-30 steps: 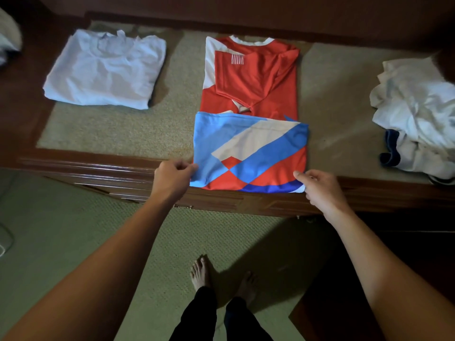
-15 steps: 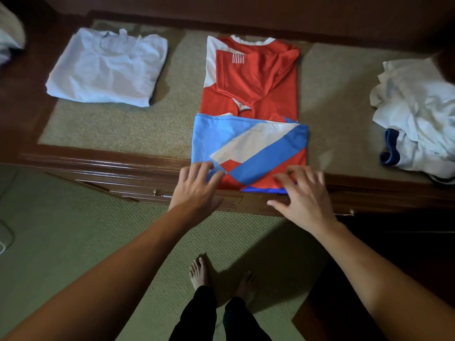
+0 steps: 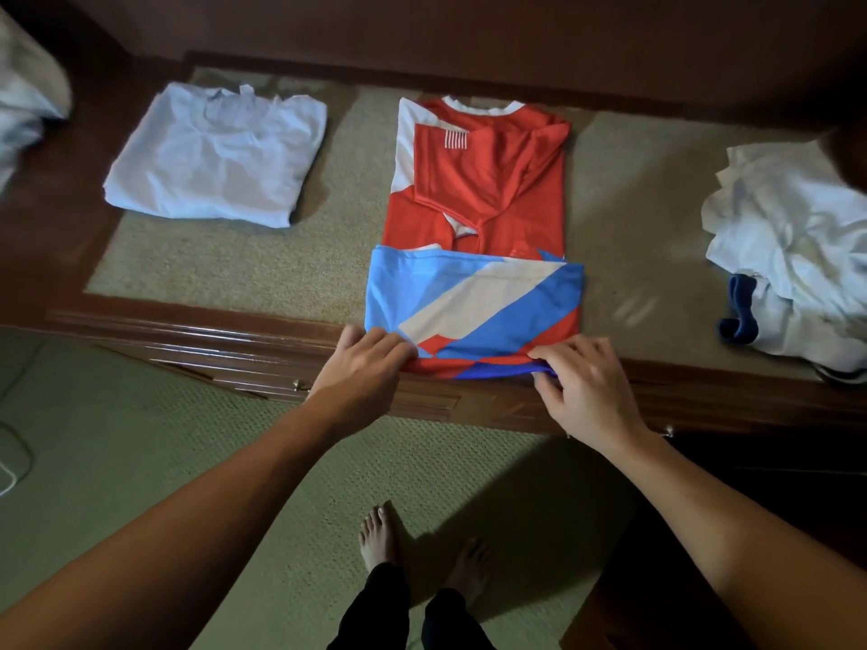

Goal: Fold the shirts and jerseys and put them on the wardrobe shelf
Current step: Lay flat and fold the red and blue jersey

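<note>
A red, white and blue jersey [image 3: 478, 236] lies on the wooden dresser top [image 3: 187, 316], its lower part folded up over itself. My left hand [image 3: 363, 363] grips the near left corner of the fold, fingers curled under the cloth. My right hand [image 3: 579, 384] pinches the near right corner, where the dark blue hem lifts slightly. A folded white shirt [image 3: 216, 154] lies at the back left. A loose heap of white clothes with a navy cuff [image 3: 793, 255] sits at the right.
A beige mat [image 3: 225, 269] covers the dresser top. Drawer fronts with small knobs [image 3: 296, 383] face me below the edge. Green carpet [image 3: 140, 462] and my bare feet [image 3: 422, 546] are below. Pale bedding [image 3: 23, 100] shows at far left.
Both hands slid from the jersey's side edges to its near corners and curled round the folded hem. The jersey itself has stayed in place.
</note>
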`<state>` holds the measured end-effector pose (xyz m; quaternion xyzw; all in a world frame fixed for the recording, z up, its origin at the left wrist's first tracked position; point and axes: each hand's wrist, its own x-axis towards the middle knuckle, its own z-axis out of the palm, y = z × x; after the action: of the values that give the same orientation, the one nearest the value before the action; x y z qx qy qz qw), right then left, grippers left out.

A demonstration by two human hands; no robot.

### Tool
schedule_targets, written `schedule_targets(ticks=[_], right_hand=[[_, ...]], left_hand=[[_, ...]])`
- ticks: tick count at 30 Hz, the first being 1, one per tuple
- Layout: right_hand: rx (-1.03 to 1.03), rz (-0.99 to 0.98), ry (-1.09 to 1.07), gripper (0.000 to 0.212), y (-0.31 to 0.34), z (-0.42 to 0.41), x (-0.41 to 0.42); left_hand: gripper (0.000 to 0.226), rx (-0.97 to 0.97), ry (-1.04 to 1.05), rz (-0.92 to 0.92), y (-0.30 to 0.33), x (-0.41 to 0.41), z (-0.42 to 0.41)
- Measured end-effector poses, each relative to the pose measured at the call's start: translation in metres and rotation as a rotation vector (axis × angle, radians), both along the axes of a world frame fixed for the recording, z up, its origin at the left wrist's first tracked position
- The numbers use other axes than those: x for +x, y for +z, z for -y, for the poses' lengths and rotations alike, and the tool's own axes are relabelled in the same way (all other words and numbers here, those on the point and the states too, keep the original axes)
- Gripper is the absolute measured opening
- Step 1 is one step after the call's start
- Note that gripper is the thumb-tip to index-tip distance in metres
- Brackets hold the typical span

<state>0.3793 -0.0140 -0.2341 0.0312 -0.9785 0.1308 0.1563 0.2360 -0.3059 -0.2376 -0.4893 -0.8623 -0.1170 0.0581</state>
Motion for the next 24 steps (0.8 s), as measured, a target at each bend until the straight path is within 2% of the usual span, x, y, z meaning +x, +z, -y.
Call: schedule_targets(ticks=[2, 6, 11, 14, 16, 21, 24], right_hand=[[-0.118, -0.019, -0.048, 0.017, 0.01, -0.004, -0.009], [-0.3, -0.121, -0.126, 0.014, 0.048, -0.019, -0.046], [-0.556, -0.073, -0.225, 0.017, 0.095, -0.05, -0.115], [-0.627, -0.002, -0.283, 0.022, 0.109, -0.076, -0.166], [-0.665, 0.04, -0.317, 0.022, 0.112, -0.093, -0.2], [-0.718, 0.138, -0.365, 0.015, 0.094, -0.133, -0.278], [-0.717, 0.2, -0.407, 0.014, 0.075, -0.151, -0.312]], left_hand=[[0.023, 0.139, 0.091, 0.093, 0.015, -0.011, -0.005], [0.025, 0.431, 0.243, 0.333, 0.06, -0.047, -0.026], [0.021, 0.717, 0.518, 0.613, 0.099, -0.108, -0.068], [0.019, 0.727, 0.582, 0.69, 0.105, -0.159, -0.093], [0.026, 0.72, 0.603, 0.759, 0.101, -0.196, -0.109], [0.041, 0.712, 0.67, 0.888, 0.054, -0.286, -0.146], [0.039, 0.697, 0.696, 0.942, 0.033, -0.318, -0.166]])
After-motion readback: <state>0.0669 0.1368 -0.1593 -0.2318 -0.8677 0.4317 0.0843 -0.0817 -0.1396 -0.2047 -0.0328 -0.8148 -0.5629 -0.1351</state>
